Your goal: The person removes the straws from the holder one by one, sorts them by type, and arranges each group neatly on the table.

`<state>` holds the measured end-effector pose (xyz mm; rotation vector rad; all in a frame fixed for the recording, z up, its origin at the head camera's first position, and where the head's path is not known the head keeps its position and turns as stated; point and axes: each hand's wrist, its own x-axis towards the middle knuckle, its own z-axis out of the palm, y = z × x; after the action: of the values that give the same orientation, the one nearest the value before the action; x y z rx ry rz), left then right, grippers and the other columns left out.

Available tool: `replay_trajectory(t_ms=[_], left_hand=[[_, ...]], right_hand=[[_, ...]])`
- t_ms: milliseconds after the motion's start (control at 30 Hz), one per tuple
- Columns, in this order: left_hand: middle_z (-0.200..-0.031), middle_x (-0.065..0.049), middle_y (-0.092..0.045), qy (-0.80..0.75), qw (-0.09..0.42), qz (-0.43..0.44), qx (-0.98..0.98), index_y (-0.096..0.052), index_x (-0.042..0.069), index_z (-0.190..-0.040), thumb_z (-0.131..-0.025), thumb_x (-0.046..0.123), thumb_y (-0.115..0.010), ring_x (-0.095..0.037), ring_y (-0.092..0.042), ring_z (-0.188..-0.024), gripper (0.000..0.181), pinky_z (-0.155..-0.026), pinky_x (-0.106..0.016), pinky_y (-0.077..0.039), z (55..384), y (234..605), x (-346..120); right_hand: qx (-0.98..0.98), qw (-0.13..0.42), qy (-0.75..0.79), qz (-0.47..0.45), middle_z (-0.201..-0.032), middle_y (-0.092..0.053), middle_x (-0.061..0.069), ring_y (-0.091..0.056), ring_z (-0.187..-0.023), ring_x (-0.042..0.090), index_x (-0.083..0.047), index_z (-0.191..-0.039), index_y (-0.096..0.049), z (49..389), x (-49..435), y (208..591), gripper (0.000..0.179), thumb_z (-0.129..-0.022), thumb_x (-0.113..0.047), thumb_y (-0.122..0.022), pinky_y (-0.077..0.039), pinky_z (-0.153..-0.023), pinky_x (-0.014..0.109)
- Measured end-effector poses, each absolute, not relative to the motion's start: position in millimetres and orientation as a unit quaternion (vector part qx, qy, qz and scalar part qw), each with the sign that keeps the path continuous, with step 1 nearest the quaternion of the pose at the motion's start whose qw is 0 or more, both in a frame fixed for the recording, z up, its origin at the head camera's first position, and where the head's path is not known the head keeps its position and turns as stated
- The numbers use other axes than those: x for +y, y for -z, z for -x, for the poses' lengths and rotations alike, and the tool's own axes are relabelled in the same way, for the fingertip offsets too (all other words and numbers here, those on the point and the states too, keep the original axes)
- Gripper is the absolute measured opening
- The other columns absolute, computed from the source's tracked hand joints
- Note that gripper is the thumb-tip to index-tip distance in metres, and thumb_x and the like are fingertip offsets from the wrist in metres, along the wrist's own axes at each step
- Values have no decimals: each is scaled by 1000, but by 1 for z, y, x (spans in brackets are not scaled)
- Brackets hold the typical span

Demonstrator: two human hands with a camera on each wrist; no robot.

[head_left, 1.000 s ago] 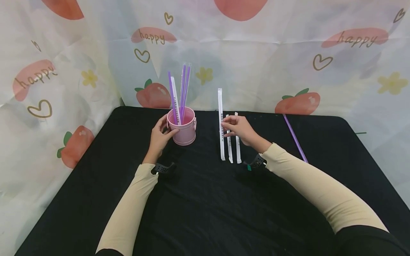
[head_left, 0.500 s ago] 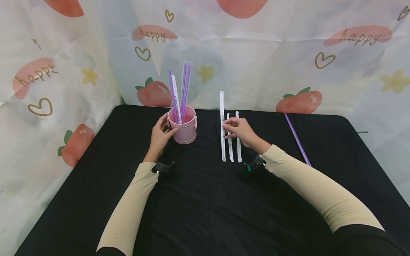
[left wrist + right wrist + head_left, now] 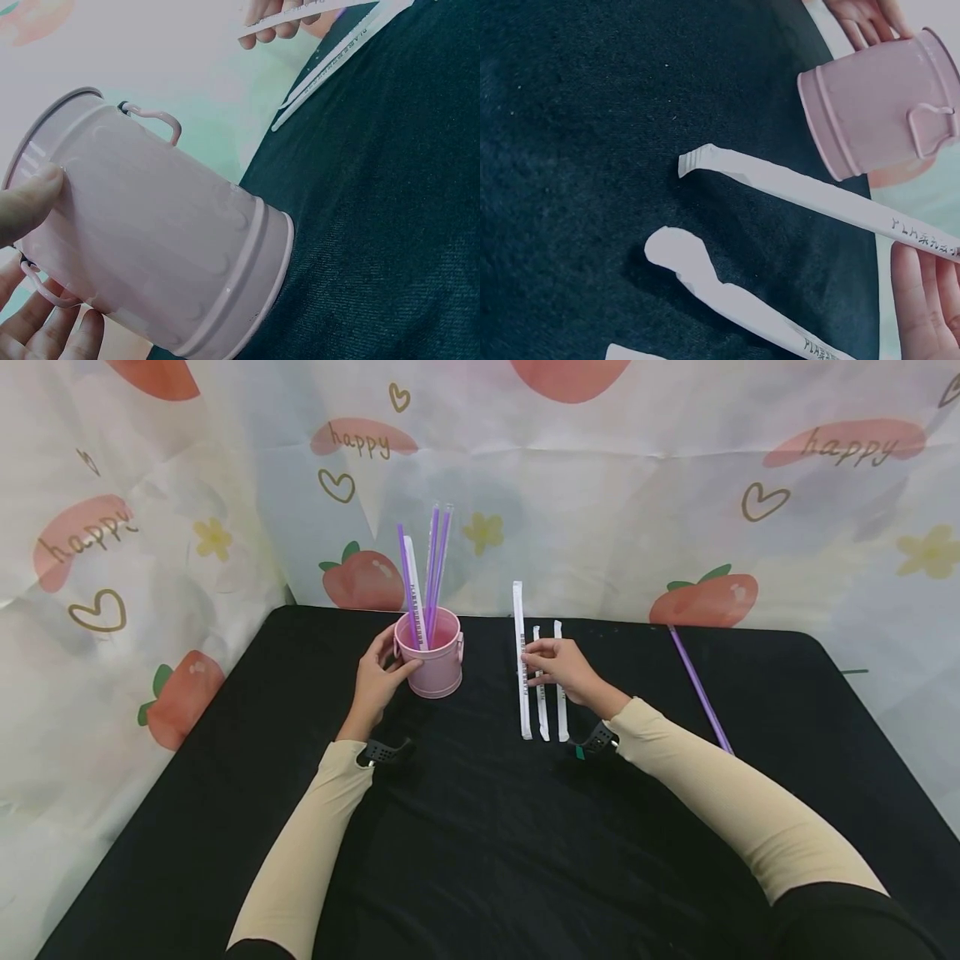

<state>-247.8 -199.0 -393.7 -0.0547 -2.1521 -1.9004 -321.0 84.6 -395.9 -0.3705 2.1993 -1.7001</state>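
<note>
My left hand (image 3: 381, 675) grips the side of a pink metal bucket cup (image 3: 433, 660), thumb near its rim (image 3: 30, 204). Several purple straws and one white wrapped straw (image 3: 415, 589) stand in the cup. To the right, my right hand (image 3: 561, 665) pinches a long white wrapped straw (image 3: 520, 652) near its middle; its far end is raised and its near end (image 3: 694, 159) is at the cloth. Two more wrapped straws (image 3: 542, 697) (image 3: 561, 702) lie on the black cloth under and beside that hand.
A loose purple straw (image 3: 701, 689) lies at the right of the black table (image 3: 480, 843). A strawberry-print cloth backdrop (image 3: 600, 510) closes off the back and left sides. Black wrist camera mounts sit at both cuffs.
The raised far end of the pinched white straw has dropped a little toward the table. The left hand and the cup have stayed put.
</note>
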Motion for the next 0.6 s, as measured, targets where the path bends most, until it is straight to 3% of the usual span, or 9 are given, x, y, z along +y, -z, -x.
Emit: replay_trajectory(t_ms=[367, 600], left_hand=[[-146, -17, -39, 652, 130, 13, -747, -36, 1, -142, -83, 2, -69, -29, -38, -136, 67, -111, -44, -35, 248, 393, -199], [-146, -17, -40, 655, 130, 10, -744, -36, 1, -142, -83, 2, -69, -28, -39, -136, 68, -112, -44, -35, 248, 394, -199]], right_hand=[[790, 170, 575, 128, -92, -63, 5, -61, -75, 3, 11, -119, -54, 322, 86, 396, 33, -91, -5, -58, -59, -81, 38], [810, 162, 550, 126, -105, -62, 23, -62, -75, 7, 12, -119, -54, 323, 86, 399, 32, -92, -6, -57, -59, -81, 39]])
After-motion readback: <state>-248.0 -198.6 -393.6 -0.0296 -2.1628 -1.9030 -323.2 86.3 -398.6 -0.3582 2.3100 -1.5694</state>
